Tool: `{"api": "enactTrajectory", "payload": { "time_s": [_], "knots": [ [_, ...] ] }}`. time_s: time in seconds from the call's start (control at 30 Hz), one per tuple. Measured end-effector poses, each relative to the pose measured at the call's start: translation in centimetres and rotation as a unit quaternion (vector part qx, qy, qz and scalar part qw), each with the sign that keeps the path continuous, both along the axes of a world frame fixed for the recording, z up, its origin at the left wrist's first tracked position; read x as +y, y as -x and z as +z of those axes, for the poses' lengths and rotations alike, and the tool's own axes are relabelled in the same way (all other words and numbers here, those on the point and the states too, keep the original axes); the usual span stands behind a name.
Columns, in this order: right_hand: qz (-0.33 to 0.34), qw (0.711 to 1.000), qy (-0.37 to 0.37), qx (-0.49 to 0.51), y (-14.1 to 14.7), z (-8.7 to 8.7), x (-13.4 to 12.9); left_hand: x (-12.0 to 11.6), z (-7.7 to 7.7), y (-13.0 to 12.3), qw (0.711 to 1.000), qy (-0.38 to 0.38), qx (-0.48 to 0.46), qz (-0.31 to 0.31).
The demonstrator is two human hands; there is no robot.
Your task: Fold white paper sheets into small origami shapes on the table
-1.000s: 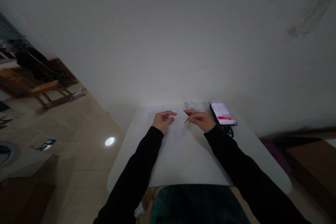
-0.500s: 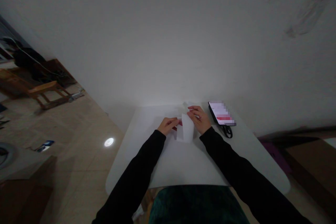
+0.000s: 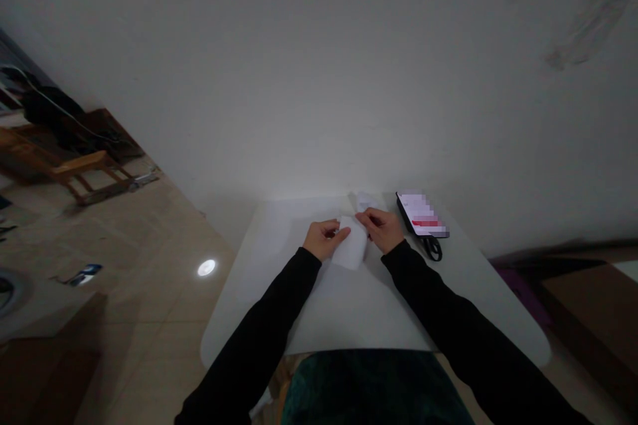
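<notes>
White paper sits between the hands above the table in the head view. I see the left hand with fingers pinched on its left edge, the right hand with fingers together at its upper right corner. I'd judge uneven pulling could crease or tear it.

The table stands at the wall, with the phone at its far right, a cable on the phone's near side and the paper to the phone's left. Well left, a chair stands on the floor, seemingly with a person beyond it.
</notes>
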State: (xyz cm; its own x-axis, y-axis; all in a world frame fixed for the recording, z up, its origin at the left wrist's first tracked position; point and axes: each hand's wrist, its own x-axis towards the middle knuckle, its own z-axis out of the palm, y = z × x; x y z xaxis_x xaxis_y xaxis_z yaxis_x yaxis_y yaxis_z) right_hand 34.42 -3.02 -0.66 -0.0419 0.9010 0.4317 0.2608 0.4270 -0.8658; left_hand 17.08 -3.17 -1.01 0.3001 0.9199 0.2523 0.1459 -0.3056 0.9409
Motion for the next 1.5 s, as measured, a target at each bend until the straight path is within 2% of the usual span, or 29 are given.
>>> {"api": "enactTrajectory", "payload": {
  "time_s": [0.1, 0.2, 0.3, 0.43, 0.57, 0.67, 0.77, 0.93, 1.0, 1.13, 1.3, 1.5],
  "knots": [
    [0.122, 0.990, 0.040, 0.066, -0.6, 0.7, 0.2, 0.4, 0.2, 0.6, 0.999, -0.011, -0.045, 0.005],
    [0.153, 0.987, 0.000, 0.054, -1.3, 1.0, 0.6, 0.5, 0.5, 0.8, 0.998, -0.052, -0.037, 0.020],
    [0.114, 0.993, -0.024, 0.029, -1.7, 0.8, 0.9, 0.3, 0.6, 0.6, 0.993, -0.102, -0.021, 0.061],
    [0.056, 0.996, -0.063, 0.026, -1.5, 0.6, 0.9, 0.2, 0.3, 0.1, 0.978, -0.144, -0.043, 0.145],
    [0.026, 0.994, -0.096, 0.039, -1.0, 0.8, 0.5, -0.2, 0.7, -0.1, 0.972, -0.154, -0.049, 0.170],
    [0.038, 0.992, -0.116, 0.009, -0.8, 1.1, 0.2, -0.6, 1.3, -0.2, 0.968, -0.147, -0.088, 0.184],
    [0.051, 0.990, -0.132, -0.027, -0.7, 1.2, -0.1, -0.7, 1.5, -0.2, 0.966, -0.148, -0.100, 0.185],
    [-0.015, 0.990, -0.138, -0.011, -0.5, 1.2, -0.3, -0.5, 1.1, 0.0, 0.970, -0.137, -0.082, 0.185],
    [-0.021, 0.989, -0.149, -0.011, -0.4, 1.2, -0.4, -0.4, 1.0, -0.1, 0.969, -0.127, -0.089, 0.191],
    [-0.021, 0.984, -0.176, -0.021, -0.4, 1.3, -0.5, -0.4, 1.1, -0.2, 0.970, -0.076, -0.123, 0.193],
    [-0.039, 0.981, -0.188, -0.023, -0.4, 1.6, -0.7, -0.5, 1.2, -0.6, 0.972, -0.016, -0.168, 0.165],
    [-0.053, 0.978, -0.202, -0.029, -0.4, 2.0, -1.1, -0.6, 1.2, -0.8, 0.970, 0.018, -0.193, 0.149]
  ]
}}
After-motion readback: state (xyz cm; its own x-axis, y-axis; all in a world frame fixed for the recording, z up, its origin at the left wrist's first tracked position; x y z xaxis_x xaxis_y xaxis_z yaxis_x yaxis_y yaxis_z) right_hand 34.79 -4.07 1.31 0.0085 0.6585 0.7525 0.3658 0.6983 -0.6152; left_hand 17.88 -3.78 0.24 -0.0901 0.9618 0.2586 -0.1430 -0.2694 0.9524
